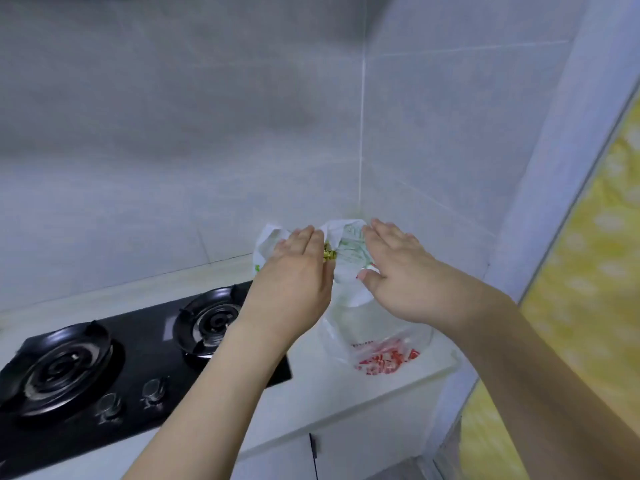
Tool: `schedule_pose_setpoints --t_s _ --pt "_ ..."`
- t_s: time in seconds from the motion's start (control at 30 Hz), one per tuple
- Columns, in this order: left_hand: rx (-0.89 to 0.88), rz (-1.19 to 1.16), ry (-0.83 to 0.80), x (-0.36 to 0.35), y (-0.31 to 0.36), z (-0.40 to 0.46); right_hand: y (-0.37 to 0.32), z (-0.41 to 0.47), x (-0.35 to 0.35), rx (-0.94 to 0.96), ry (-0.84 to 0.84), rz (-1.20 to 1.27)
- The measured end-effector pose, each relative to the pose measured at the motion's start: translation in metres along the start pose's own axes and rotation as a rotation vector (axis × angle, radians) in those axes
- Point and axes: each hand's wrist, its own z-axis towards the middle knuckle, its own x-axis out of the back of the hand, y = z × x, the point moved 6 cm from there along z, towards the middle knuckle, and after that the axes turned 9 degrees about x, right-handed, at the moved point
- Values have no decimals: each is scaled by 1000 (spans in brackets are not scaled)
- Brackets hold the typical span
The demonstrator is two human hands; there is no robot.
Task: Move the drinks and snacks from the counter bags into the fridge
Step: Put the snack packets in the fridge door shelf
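Bags sit in the back corner of the worktop (pixel 391 386), right of the hob (pixel 145 348): a white bag (pixel 346 244) with green print against the wall, and a clear bag (pixel 377 344) with red print in front of it, nearer you. Your left hand (pixel 294 271) reaches to the white bag's mouth with straight fingers (pixel 306 237) lying flat against the plastic, gripping nothing that shows; a small yellow-green item (pixel 329 254) peeks out just beside its thumb side. Your right hand (pixel 398 271) is spread open too, palm down over the right side of the same bag, thumb touching the plastic. So both hands are parting or pressing the bag, not yet lifting anything, and the drinks and snacks are, as far as you can judge, inside the bags; what they are is hidden. The fridge is not in view. Thin plastic is the main risk here: pull the mouth apart too hard and it may tear or tip, spilling things toward the burner (pixel 211 320) just to its left. The clear bag stands near the worktop's front edge, so a forearm brushing it as you draw something out could push it off. Lifting the white bag by one side could also let loose items slide out the back, into the corner.
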Motion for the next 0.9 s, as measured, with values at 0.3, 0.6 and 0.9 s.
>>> schedule_pose_setpoints --t_s 0.3,0.6,0.9 --pt "202 69 19 -11 -60 30 -6 85 -25 178 -92 36" --pt "361 85 13 -32 -83 79 23 159 -35 274 -154 52" --pt "398 83 -52 -64 -116 112 55 212 -78 218 -274 87"
